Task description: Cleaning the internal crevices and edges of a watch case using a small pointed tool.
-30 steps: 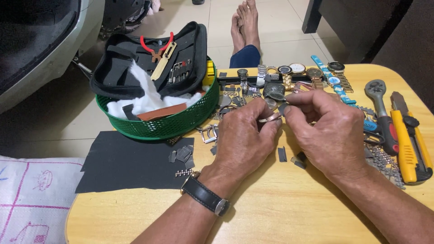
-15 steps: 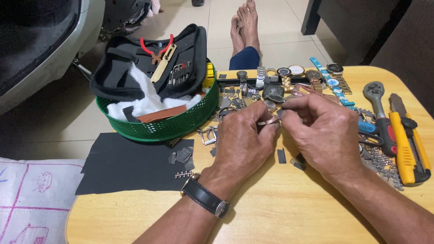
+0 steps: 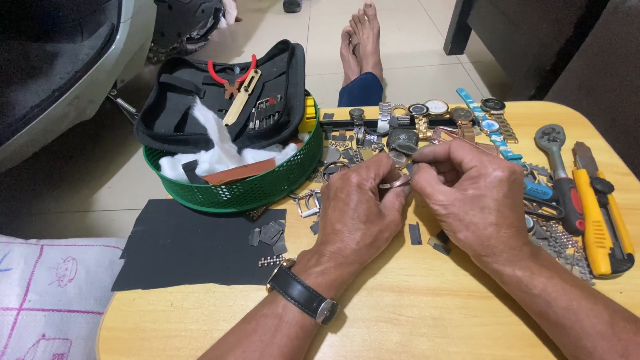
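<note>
I hold a small copper-coloured metal ring piece (image 3: 395,181) at the centre of the frame, just above the wooden table top (image 3: 413,307). My left hand (image 3: 360,213) pinches the piece between thumb and fingertips. My right hand (image 3: 477,197) meets it from the right, its thumb and forefinger closed at the same spot; I cannot tell whether they grip the piece itself or something finer against it. Both hands touch at the fingertips. A black leather-strap wristwatch (image 3: 301,293) sits on my left wrist.

Directly behind the hands, in the upper centre, lies a row of assorted wristwatches and loose metal bracelet links (image 3: 427,117). At the right edge of the frame lie a grey ratchet wrench with a red-and-black handle (image 3: 559,167) and a yellow-and-black utility knife (image 3: 600,213). To the left of the hands stands a round green plastic basket (image 3: 267,183) holding a black zip tool case (image 3: 220,93) with red-handled pliers (image 3: 232,72) and white wadding. A dark grey sheet of abrasive paper (image 3: 187,247) lies at the lower left, with small cut scraps on its right edge.
</note>
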